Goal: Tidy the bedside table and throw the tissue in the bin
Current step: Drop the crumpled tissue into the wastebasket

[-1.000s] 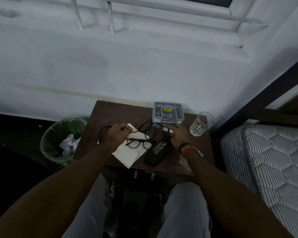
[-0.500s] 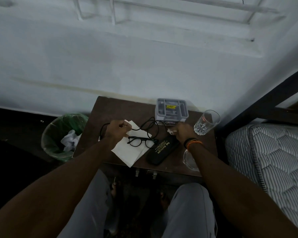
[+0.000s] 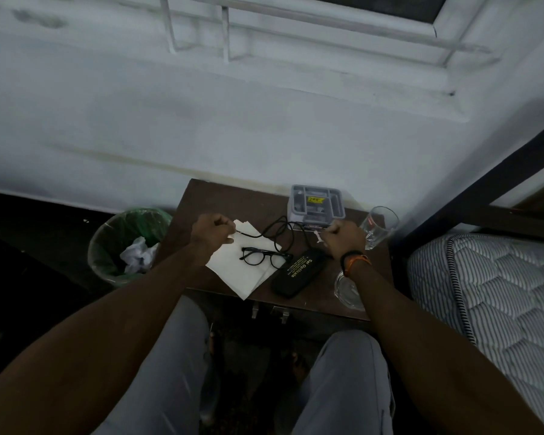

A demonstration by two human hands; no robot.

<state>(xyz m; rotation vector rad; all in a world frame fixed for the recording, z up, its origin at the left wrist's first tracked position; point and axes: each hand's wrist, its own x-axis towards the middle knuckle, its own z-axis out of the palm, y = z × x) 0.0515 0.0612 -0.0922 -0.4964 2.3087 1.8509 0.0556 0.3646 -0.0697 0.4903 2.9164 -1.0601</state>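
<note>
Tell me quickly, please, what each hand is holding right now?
Left hand: closed, pinching one end of the thin black cable.
Right hand: closed, its grip on the cable's other end, by the small white plug.

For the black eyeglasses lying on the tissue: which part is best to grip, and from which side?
Best guess: pinch the glasses at the bridge between the lenses, coming from above. They lie flat, lenses facing up, on the white tissue, so the thin bridge is exposed. The right end sits close to the black case and the cable, so avoid that side.
</note>
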